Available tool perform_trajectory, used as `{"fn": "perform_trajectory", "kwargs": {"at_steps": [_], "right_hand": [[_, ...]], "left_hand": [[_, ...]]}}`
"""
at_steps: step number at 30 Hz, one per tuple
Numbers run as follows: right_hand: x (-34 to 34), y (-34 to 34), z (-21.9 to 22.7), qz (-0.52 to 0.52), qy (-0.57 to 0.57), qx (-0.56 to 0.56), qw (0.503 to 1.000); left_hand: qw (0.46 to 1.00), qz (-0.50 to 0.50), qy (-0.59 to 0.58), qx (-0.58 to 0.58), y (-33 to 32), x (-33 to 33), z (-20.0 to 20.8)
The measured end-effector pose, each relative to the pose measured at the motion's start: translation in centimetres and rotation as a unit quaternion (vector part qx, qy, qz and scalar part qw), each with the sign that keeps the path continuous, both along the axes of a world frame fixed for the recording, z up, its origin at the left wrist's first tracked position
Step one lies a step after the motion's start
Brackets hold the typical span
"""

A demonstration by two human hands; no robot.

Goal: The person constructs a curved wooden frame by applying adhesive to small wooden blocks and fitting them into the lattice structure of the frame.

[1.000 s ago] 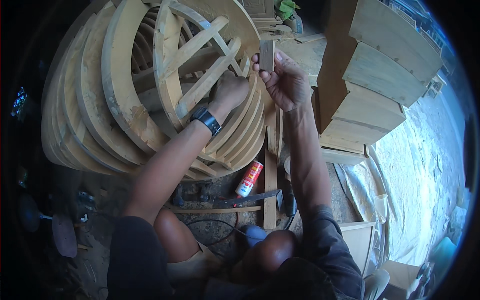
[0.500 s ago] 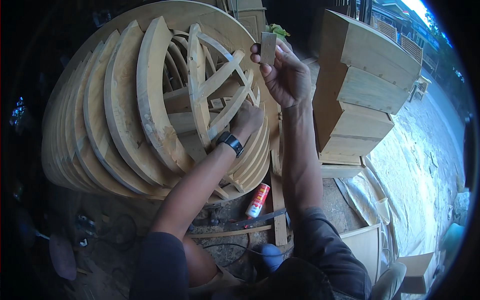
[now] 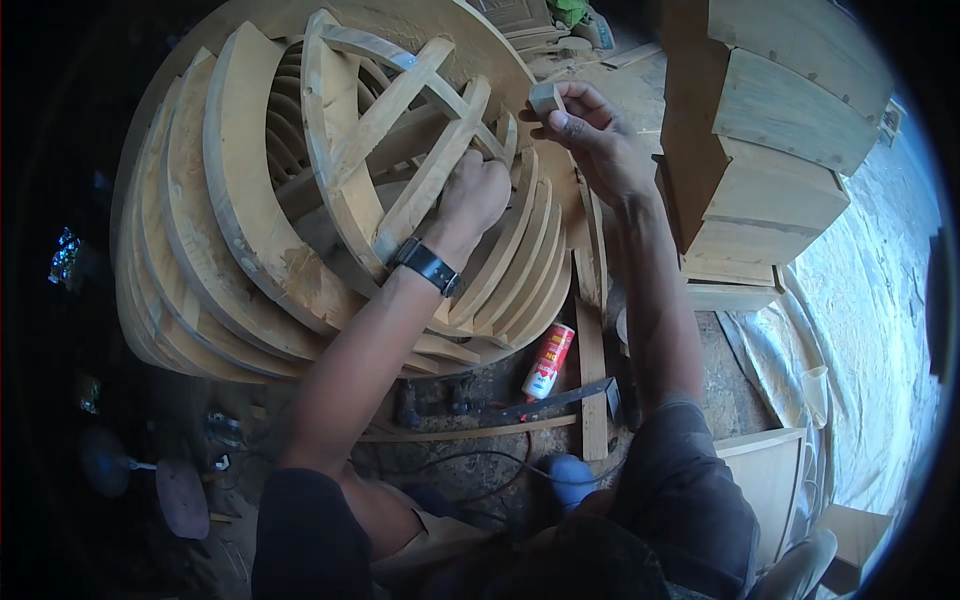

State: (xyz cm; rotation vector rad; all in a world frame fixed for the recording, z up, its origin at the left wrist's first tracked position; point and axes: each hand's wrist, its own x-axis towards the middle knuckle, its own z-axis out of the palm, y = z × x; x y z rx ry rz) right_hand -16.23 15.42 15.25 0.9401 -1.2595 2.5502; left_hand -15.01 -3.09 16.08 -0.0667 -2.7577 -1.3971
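A large rounded frame of curved wooden ribs [image 3: 262, 215] fills the upper left, with crossed slats [image 3: 435, 165] over its opening. Into that opening reaches my left hand [image 3: 474, 193], a dark watch [image 3: 428, 267] on its wrist. Its fingers are curled beside a slat, and the frame does not show what they hold. My right hand [image 3: 600, 140] is raised just off the right rim of the frame. Between its thumb and fingers it pinches a small rectangular wooden block [image 3: 545, 98], tilted so that its short end shows.
A stepped wooden cabinet [image 3: 765, 160] stands to the right. Below the frame lie a red and white can [image 3: 549, 360], a long wooden strip [image 3: 593, 400], a dark metal bar [image 3: 540, 405] and a cable [image 3: 490, 455]. Pale sheeting [image 3: 870, 340] covers ground at the far right.
My view has shifted, so the frame sits higher. The block in my right hand has turned from its flat face to its end. My left hand stays in the opening.
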Motion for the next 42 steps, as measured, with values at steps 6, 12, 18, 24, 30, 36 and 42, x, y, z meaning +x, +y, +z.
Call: {"fn": "perform_trajectory", "kwargs": {"at_steps": [6, 12, 18, 24, 30, 36, 42], "right_hand": [[-0.4, -0.4, -5.2, -0.047, -0.066, 0.161, 0.984], [-0.3, -1.0, -7.2, -0.059, -0.051, 0.225, 0.971], [-1.2, -1.6, -8.5, -0.041, -0.062, 0.174, 0.982], [-2.0, -2.3, -9.1, -0.032, -0.034, 0.149, 0.988], [-2.0, -1.3, -8.7, -0.068, -0.073, 0.101, 0.99], [-1.0, -2.8, -10.1, -0.035, -0.359, 0.01, 0.932], [0.1, -5.5, -10.4, 0.248, -0.312, -0.194, 0.896]], "left_hand": [[0.997, -0.011, 0.008, 0.075, 0.8, 1.3, 1.1], [0.999, 0.005, -0.003, 0.043, 0.1, 0.1, 0.9], [0.998, -0.009, -0.039, 0.039, 0.5, 0.4, 1.3], [0.996, -0.089, 0.024, 0.02, 1.0, 0.9, 1.0], [0.994, 0.004, 0.017, -0.105, 1.7, 1.4, 1.6], [0.992, 0.034, -0.005, -0.123, 0.8, 0.6, 1.4], [0.999, 0.003, -0.008, -0.032, 2.0, 1.3, 1.9]]}}
